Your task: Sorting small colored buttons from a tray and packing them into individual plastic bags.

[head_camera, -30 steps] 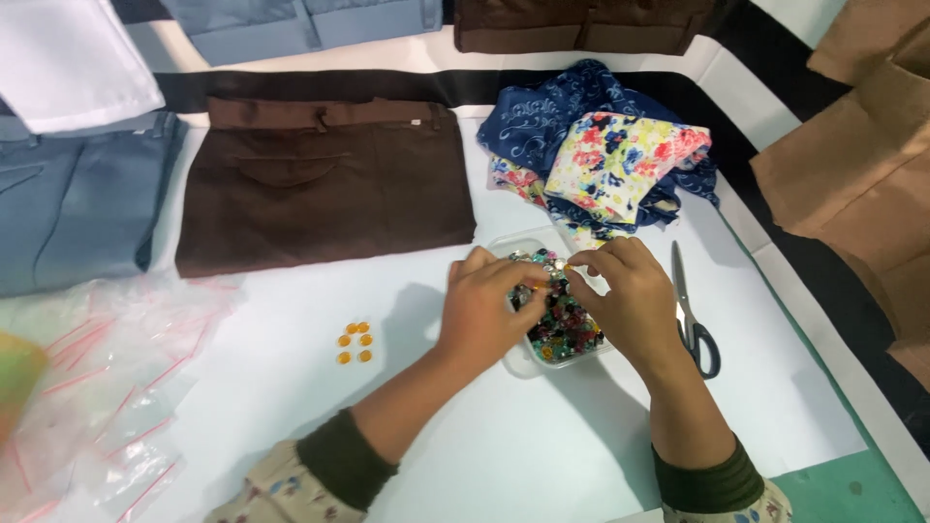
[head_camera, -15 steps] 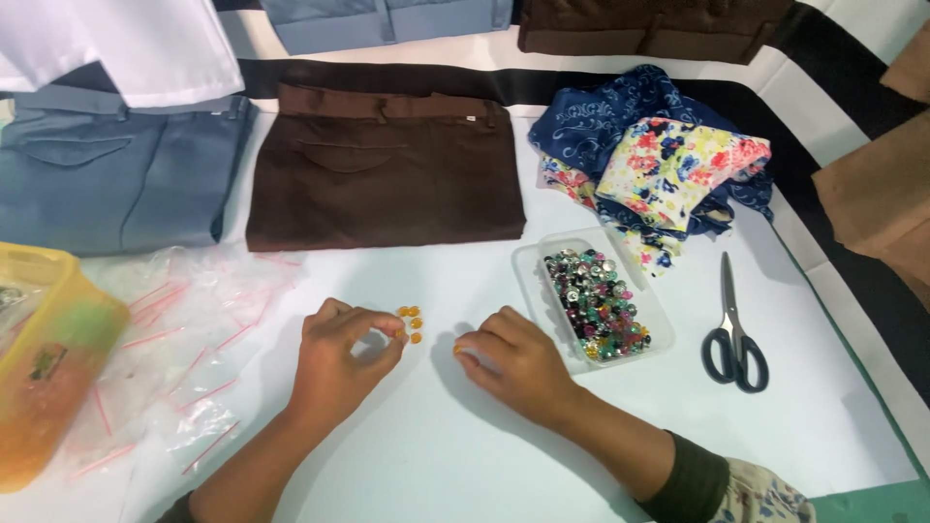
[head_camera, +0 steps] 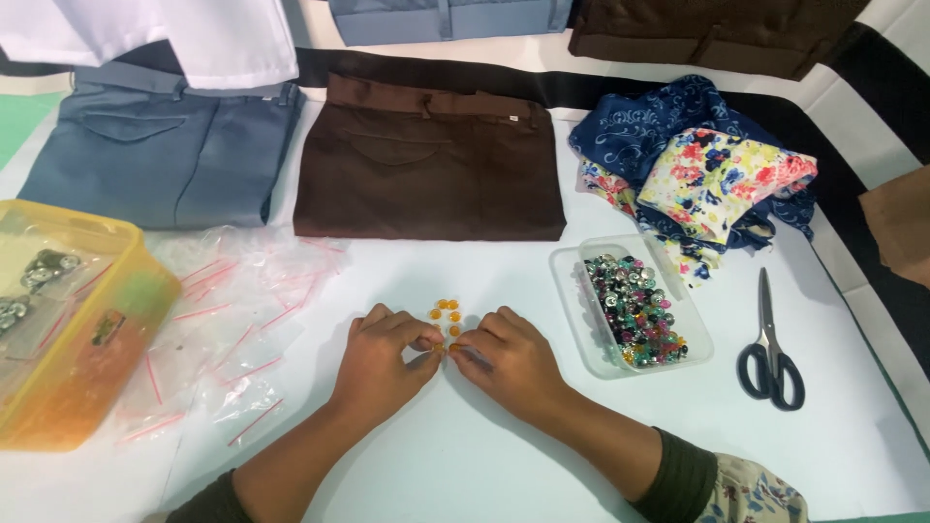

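At center frame, both my left hand point(head_camera: 380, 360) and right hand point(head_camera: 509, 360) are pinching together, sorting tiny orange buttons point(head_camera: 445, 312) beside the bead tray point(head_camera: 572, 300).

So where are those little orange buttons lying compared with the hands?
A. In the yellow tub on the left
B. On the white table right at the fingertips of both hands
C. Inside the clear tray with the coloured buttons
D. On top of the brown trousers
B. The orange buttons lie on the white table, just above where the left hand and right hand meet.
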